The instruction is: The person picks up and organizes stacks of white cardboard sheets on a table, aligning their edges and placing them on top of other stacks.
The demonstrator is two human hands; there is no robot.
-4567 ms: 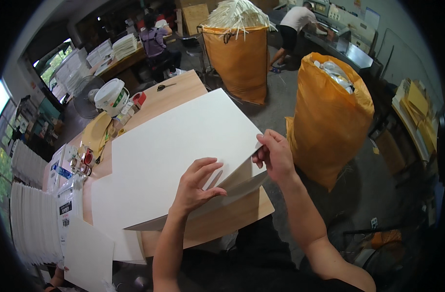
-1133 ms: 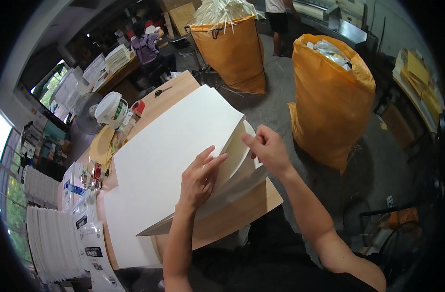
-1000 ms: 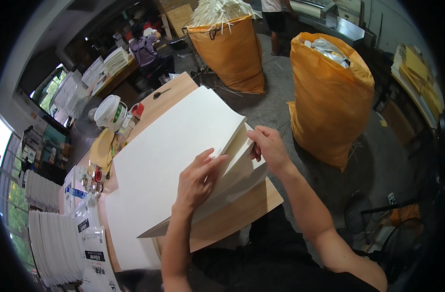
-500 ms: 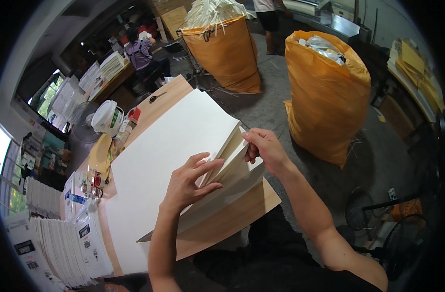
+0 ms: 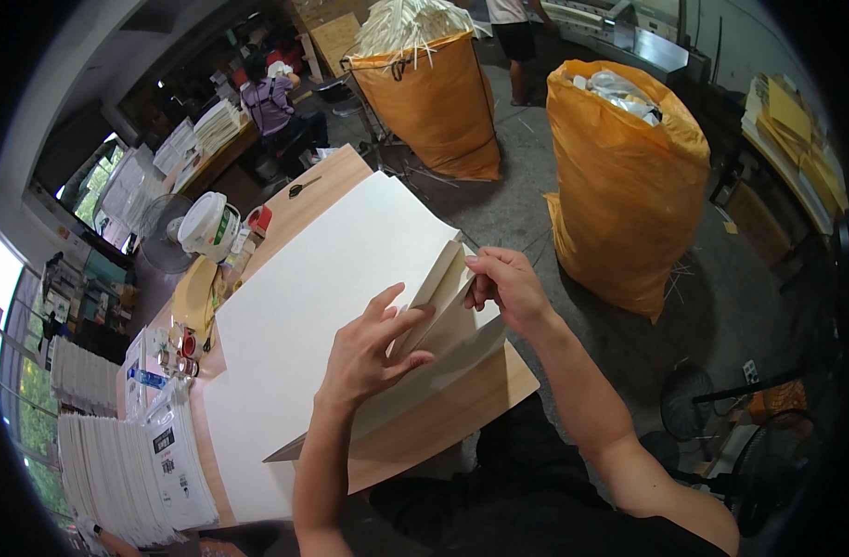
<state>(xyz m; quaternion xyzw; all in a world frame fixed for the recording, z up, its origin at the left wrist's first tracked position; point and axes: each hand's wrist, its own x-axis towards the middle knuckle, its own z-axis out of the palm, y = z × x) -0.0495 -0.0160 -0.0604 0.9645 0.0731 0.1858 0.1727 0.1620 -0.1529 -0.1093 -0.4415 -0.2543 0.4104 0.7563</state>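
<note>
Large white sheets [image 5: 322,297] parted along one edge
The left hand [image 5: 364,357] has fingers spread and thumb apart at the parted edge, while the right hand [image 5: 506,290] pinches a corner of the white sheets between thumb and fingertips; they lie on a pale wooden table [image 5: 480,399], with scissors [image 5: 297,190] near the far end, a white bucket [image 5: 206,226] to the left and an orange sack [image 5: 629,186] standing off to the right

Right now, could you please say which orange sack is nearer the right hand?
The right sack, nearer the right hand; the left sack, heaped with pale strips, stands farther back.
</note>
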